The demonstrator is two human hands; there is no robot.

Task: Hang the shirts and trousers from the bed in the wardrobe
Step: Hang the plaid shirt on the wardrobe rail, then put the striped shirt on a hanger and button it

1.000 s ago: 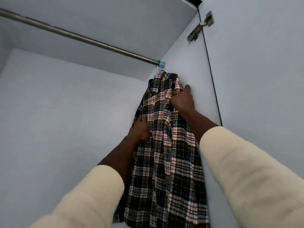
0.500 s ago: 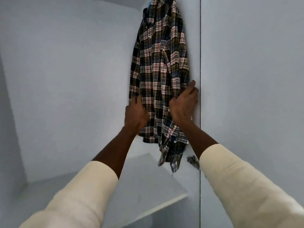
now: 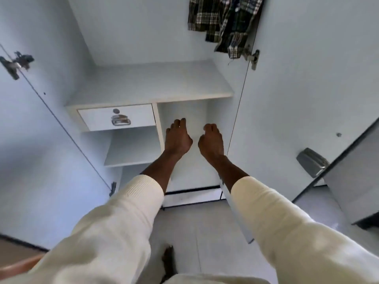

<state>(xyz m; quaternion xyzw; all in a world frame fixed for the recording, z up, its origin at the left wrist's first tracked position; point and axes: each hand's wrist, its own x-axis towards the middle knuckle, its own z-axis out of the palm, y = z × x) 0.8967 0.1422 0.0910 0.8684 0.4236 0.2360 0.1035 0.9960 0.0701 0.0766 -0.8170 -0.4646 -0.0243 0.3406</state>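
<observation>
Shirt (image 3: 223, 23): plaid, only its lower hem in view, hanging inside the wardrobe (image 3: 143, 33) up and right of both hands, well apart from them. Hanger and rail out of frame.

Left to right:
- Left door (image 3: 41, 150) open, hinge (image 3: 16, 63) on its edge far left of the hands.
- Drawer (image 3: 117, 117) with metal pull handle (image 3: 120, 120) just left of the left hand, under the wide shelf (image 3: 151, 83). Smaller shelf (image 3: 133, 148) below the drawer.
- Left hand (image 3: 177, 138): extended forward, back up, fingers loosely curled, holding nothing. In front of the open compartment right of the drawer.
- Right hand (image 3: 211, 141): beside the left, small gap between them, not touching. Fingers curled under, gripping nothing as far as the angle shows; fingertips hidden.
- Both forearms bare past cream sleeves (image 3: 123, 218) pushed up.
- Right door (image 3: 307, 89) open, right of the right hand; hinge (image 3: 254, 58) just below the shirt hem, grey handle (image 3: 311, 161) lower right.
- Floor (image 3: 194, 232) tiled, below the arms; a dark shape there, possibly a foot, too blurred to call.
</observation>
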